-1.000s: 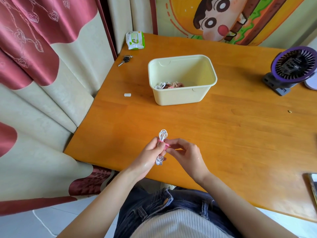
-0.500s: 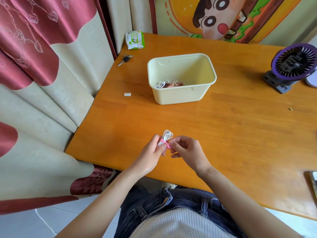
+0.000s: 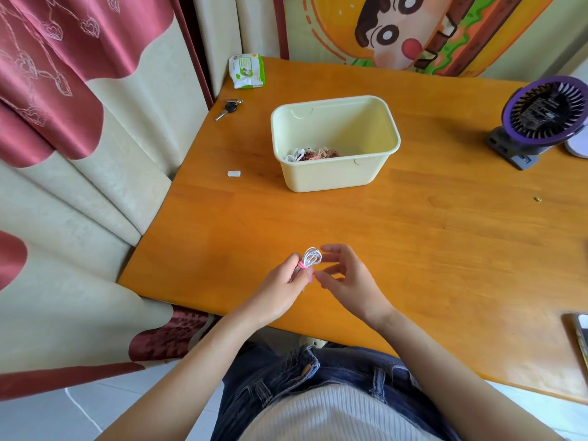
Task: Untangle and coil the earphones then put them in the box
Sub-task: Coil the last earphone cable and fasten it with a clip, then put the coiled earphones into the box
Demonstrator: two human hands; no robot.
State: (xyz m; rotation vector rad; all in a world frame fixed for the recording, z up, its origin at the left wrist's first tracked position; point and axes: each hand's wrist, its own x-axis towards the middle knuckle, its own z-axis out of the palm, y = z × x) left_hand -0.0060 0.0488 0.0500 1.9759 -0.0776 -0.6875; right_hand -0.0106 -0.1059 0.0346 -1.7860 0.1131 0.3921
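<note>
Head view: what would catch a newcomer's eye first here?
At the near edge of the table, the left hand grips the coiled white earphones, bound with a pink tie, the right hand open beside them. Beyond them stands the cream box with other bundles inside; a purple fan sits at the far right.

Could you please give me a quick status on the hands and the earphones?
Left hand grips coiled earphones, pink band on. Right hand relaxed beside them, holding nothing. Box ahead, open-topped; white scrap off to its left.

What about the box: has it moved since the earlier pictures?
No. The box keeps its place on the table, at the same gap from the white chip.
</note>
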